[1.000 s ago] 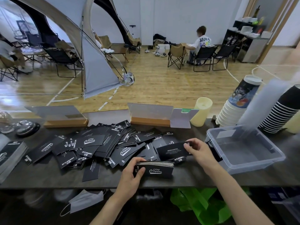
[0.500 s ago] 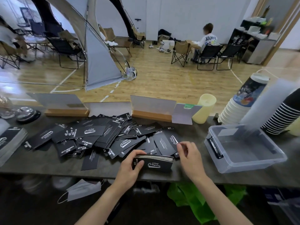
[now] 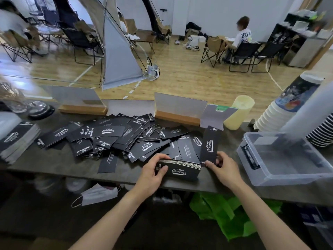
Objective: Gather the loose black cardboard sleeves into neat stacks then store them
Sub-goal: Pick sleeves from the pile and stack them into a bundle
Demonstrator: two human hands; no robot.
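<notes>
At the near edge of the dark counter [image 3: 54, 163], the left hand [image 3: 153, 175] gripped a stack [image 3: 180, 168] of black sleeves on edge, thumb on its printed face and fingers curled over the top. Just to its right, the right hand [image 3: 222, 168] pinched the lower end of one sleeve [image 3: 210, 145], which stood upright and touched the stack's right end. Behind them a loose pile [image 3: 111, 138] of sleeves lay spread across the counter. A clear bin [image 3: 288, 170] sat to the right, and a second stack [image 3: 16, 139] lay at the far left.
</notes>
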